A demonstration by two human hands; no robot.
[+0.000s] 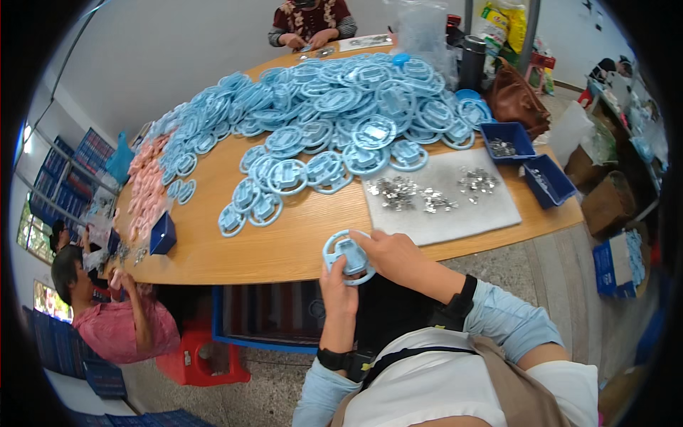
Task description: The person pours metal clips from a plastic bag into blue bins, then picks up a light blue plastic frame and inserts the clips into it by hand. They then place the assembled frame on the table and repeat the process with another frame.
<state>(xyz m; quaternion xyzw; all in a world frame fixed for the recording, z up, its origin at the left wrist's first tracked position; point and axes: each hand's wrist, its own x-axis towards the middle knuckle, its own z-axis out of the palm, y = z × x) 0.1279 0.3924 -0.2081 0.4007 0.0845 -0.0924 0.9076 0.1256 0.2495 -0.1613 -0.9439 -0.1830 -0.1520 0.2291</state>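
Observation:
Both my hands hold a light blue round plastic piece [351, 256], a ring with a block-like centre, just off the table's near edge. My left hand [339, 288] is closed on its lower left side, with the thumb up against the centre. At the upper right of the ring, my right hand [390, 257] has its fingers closed on the rim; whether they also pinch a small part is hidden. Beyond my hands, a white mat [448, 229] carries small heaps of shiny metal parts [395, 193]. Several matching blue pieces [288, 176] lie to the left of the mat.
A large heap of blue pieces [313, 99] covers the far table, with pink pieces [148, 181] at left. Two dark blue bins [548, 183] stand right of the mat. One co-worker [128, 320] sits at left, another [313, 25] across. A bottle [472, 64] and brown bag [516, 99] stand far right.

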